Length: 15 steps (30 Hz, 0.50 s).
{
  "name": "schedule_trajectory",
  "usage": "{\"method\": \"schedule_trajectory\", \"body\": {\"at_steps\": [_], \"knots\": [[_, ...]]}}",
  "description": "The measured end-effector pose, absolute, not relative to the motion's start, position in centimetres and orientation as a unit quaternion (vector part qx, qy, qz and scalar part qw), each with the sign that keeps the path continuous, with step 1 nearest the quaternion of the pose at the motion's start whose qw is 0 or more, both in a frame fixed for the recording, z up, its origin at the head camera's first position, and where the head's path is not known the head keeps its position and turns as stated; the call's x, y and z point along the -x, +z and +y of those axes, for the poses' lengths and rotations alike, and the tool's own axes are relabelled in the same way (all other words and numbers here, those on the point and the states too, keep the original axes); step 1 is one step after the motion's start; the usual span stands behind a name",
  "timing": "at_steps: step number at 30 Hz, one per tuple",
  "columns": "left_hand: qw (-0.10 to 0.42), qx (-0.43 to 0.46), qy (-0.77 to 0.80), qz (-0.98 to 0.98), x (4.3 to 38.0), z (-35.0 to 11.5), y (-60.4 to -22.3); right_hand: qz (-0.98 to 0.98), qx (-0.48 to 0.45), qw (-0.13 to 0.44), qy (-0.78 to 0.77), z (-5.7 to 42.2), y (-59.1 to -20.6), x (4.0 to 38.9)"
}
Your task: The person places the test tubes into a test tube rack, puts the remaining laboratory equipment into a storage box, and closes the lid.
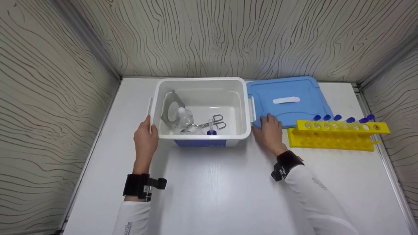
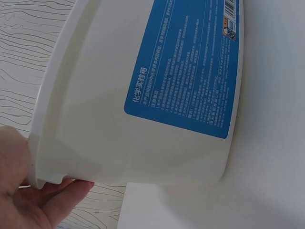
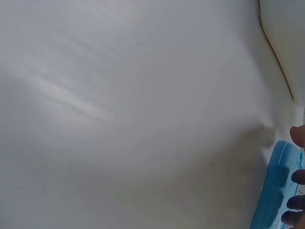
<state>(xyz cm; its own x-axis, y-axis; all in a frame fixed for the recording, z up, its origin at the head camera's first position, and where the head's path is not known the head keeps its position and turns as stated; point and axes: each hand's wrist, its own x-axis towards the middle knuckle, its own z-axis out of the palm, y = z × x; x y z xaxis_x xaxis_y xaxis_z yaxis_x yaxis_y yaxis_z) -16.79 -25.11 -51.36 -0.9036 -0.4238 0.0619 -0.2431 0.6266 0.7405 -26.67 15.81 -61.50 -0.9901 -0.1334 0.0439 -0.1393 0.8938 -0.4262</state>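
Note:
A white storage box (image 1: 200, 83) with a blue label (image 2: 186, 71) stands at the back of the table. My left hand (image 1: 146, 135) grips its left rim, thumb on one side and fingers under the edge in the left wrist view. Beside the box on the right lies a blue lid (image 1: 277, 112) with a white handle (image 1: 286, 100). My right hand (image 1: 270, 132) rests on the lid's near left corner, fingertips on its top. Inside the box are metal tongs (image 1: 204, 125), a small clear cylinder with a blue base (image 1: 211, 132), clear glassware (image 1: 186, 117) and a grey square with a white disc (image 1: 172, 111).
A yellow test tube rack (image 1: 339, 126) stands at the right, touching or overlapping the lid's near right corner in the head view. It holds several tubes with blue caps (image 1: 337, 117). Patterned panels (image 1: 209, 39) enclose the table's back and sides.

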Motion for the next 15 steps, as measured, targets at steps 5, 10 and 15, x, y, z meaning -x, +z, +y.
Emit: {"method": "schedule_trajectory", "body": {"at_steps": [5, 10, 15], "knots": [[0.115, -0.197, -0.382, -0.895, 16.8, -24.9, -51.3, -0.978, -0.086, -0.022, 0.186, 16.9, -61.1, 28.6], [0.115, -0.191, -0.388, -0.894, 16.9, -24.8, -51.3, -0.978, -0.066, -0.077, 0.184, 17.8, -61.0, 29.9], [0.109, -0.198, -0.39, -0.893, 16.9, -25.0, -51.3, -0.974, -0.073, -0.107, 0.185, 17.6, -61.4, 30.0]]}}
